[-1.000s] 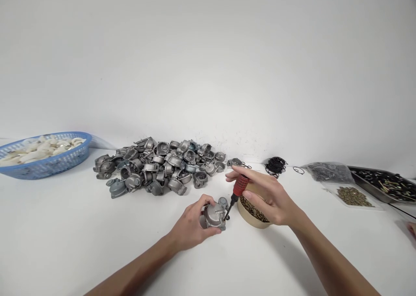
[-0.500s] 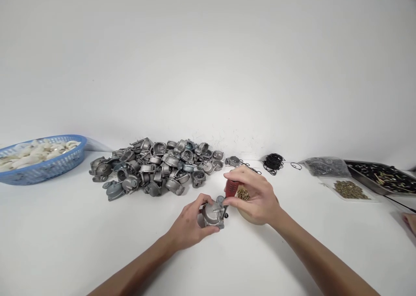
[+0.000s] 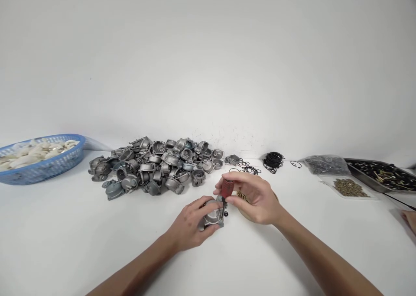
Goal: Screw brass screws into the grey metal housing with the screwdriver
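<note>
My left hand [image 3: 191,223] is closed around a round grey metal carburetor float bowl [image 3: 212,218] resting on the white table. In my right hand [image 3: 256,199] is a red-handled screwdriver [image 3: 228,188], held upright between thumb and fingers. Its shaft points down at the right side of the bowl; the tip is hard to make out. A small black rubber ring [image 3: 226,214] lies just right of the bowl. Partly behind my right hand sits a round container of small brass parts [image 3: 242,196].
Grey metal bowls [image 3: 162,166] form a pile at the back. At left stands a blue basket [image 3: 48,168] with whitish parts. Black O-rings [image 3: 273,161] lie by the wall. To the right are a clear bag [image 3: 326,165], a tray of brass pieces [image 3: 351,188] and a dark-filled metal tray [image 3: 367,180].
My left fingers have slid further over the top of the bowl. My right hand has shifted slightly left and its fingers have turned around the screwdriver handle.
</note>
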`<state>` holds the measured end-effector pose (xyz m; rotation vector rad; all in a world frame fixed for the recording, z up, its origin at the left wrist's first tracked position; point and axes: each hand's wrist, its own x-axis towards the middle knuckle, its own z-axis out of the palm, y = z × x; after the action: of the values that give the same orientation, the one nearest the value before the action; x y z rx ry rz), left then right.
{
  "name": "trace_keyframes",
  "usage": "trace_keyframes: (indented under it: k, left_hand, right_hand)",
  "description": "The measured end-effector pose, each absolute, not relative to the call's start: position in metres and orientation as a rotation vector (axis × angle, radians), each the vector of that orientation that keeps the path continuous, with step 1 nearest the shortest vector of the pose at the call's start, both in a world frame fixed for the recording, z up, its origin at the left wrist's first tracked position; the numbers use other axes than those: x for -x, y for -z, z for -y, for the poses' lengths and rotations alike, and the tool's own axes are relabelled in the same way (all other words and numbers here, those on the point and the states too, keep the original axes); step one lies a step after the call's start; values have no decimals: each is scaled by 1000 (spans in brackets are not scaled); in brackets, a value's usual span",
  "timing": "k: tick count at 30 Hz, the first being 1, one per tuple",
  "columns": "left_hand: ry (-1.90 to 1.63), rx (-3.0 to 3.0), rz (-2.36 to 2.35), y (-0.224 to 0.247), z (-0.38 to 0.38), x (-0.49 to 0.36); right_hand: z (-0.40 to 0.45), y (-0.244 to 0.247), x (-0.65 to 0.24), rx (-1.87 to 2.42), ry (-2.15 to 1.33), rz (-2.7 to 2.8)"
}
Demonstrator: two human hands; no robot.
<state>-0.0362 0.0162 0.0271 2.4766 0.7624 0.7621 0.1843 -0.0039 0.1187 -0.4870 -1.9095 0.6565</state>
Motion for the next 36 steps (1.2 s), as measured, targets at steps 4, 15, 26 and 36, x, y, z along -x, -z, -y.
trace_keyframes:
  k: [4,15,26,36]
  left_hand:
    - [-765,-2515,-755,-28,-17,37]
    - [-752,-2531,-760,-31,-16,36]
    - [-708,-2637,-832,-37,-18,42]
    - [-696,-2669,-864,-40,-18,43]
  right_hand:
    - [4,-119,-184,493,-440,1894]
    - [5,-123,-188,529,-460,1965]
    - [3,-119,-189,515,-493,1936]
    - [4,-121,-193,547,-451,1970]
